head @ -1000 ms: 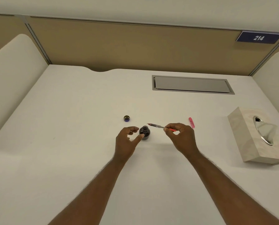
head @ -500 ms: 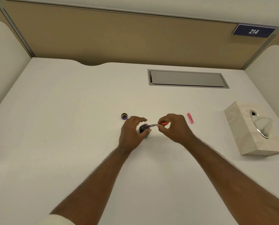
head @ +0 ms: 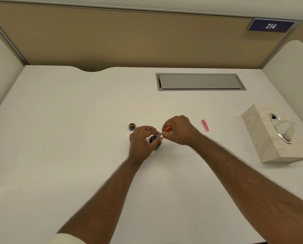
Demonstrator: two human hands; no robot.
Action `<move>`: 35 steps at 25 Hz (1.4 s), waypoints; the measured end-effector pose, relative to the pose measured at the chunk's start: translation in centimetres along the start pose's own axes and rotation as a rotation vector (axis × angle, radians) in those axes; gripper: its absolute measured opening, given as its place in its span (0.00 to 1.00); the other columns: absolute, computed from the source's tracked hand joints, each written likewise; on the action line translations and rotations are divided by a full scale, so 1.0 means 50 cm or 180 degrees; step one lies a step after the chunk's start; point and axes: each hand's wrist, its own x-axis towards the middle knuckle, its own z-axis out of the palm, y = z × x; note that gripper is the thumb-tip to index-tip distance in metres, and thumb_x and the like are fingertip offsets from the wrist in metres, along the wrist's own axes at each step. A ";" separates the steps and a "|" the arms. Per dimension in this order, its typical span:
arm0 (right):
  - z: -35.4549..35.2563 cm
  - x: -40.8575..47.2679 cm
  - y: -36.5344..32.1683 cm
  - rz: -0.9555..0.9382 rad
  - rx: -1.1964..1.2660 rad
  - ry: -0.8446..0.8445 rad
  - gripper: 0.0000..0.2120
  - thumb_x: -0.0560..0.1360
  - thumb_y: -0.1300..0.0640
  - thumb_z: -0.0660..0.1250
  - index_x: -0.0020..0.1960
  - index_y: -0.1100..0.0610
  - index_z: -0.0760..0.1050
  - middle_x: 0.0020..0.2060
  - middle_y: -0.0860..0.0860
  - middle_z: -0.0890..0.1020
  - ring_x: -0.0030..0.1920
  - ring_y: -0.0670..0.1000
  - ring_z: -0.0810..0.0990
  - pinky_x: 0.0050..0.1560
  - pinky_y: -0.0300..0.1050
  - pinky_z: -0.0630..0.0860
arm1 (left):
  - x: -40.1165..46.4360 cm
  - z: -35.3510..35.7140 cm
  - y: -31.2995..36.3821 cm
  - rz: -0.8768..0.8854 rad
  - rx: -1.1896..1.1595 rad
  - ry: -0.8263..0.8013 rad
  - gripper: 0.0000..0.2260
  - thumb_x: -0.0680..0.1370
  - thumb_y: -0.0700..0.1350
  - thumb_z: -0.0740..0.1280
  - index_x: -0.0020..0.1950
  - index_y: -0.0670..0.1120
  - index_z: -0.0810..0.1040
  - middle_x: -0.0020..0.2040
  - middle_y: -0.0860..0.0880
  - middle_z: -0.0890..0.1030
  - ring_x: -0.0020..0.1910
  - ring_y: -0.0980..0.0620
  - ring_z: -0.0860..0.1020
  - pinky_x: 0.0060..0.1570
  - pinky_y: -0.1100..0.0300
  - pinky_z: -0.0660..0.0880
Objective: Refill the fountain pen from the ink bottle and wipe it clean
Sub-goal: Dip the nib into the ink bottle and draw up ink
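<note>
The ink bottle [head: 155,141] stood uncapped at desk centre, its cap [head: 132,126] at ten o'clock. The left hand [head: 141,142] clasped the bottle; the right hand [head: 179,130] pinched the fountain pen [head: 164,130], nib at the mouth. Filling seemed underway; wiping remained, with the tissue box [head: 263,138] at three o'clock.

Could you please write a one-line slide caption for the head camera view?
Left hand steadies the open ink bottle while right hand lowers the fountain pen into it.
</note>
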 end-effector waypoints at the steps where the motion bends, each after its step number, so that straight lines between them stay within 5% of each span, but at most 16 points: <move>1: 0.001 0.002 -0.001 -0.0009 -0.0005 -0.0010 0.06 0.68 0.55 0.68 0.41 0.54 0.83 0.38 0.49 0.85 0.42 0.52 0.81 0.54 0.55 0.74 | 0.002 0.001 0.000 -0.0010 -0.0017 0.0041 0.13 0.70 0.56 0.71 0.44 0.48 0.86 0.45 0.53 0.85 0.48 0.55 0.80 0.50 0.53 0.77; 16: -0.020 -0.006 0.017 -0.0157 -0.0123 0.0320 0.12 0.72 0.44 0.68 0.39 0.51 0.79 0.32 0.45 0.81 0.37 0.48 0.78 0.55 0.50 0.66 | -0.005 0.009 -0.005 -0.0444 -0.0270 0.0012 0.08 0.68 0.51 0.75 0.43 0.49 0.86 0.44 0.55 0.85 0.49 0.54 0.80 0.53 0.51 0.77; 19: -0.023 -0.009 0.011 -0.0377 -0.0545 0.0203 0.15 0.76 0.45 0.62 0.38 0.53 0.76 0.26 0.43 0.72 0.33 0.49 0.71 0.52 0.50 0.66 | -0.005 0.009 -0.008 -0.0518 -0.0274 -0.0053 0.05 0.68 0.50 0.76 0.42 0.51 0.86 0.43 0.56 0.85 0.49 0.56 0.80 0.53 0.51 0.76; 26: -0.021 -0.007 0.012 -0.0598 -0.0847 0.0143 0.11 0.79 0.49 0.59 0.48 0.53 0.77 0.42 0.48 0.81 0.39 0.50 0.73 0.49 0.48 0.66 | -0.002 0.003 0.000 -0.0603 -0.0364 -0.0064 0.03 0.68 0.45 0.78 0.40 0.51 0.86 0.41 0.58 0.84 0.49 0.59 0.79 0.53 0.54 0.76; 35: -0.019 0.000 0.000 -0.0592 -0.0981 -0.0027 0.16 0.80 0.50 0.57 0.39 0.57 0.73 0.33 0.51 0.74 0.35 0.53 0.69 0.40 0.46 0.61 | -0.002 0.001 0.003 -0.0599 -0.0396 -0.0052 0.03 0.68 0.46 0.78 0.40 0.50 0.86 0.40 0.58 0.85 0.48 0.59 0.80 0.53 0.53 0.77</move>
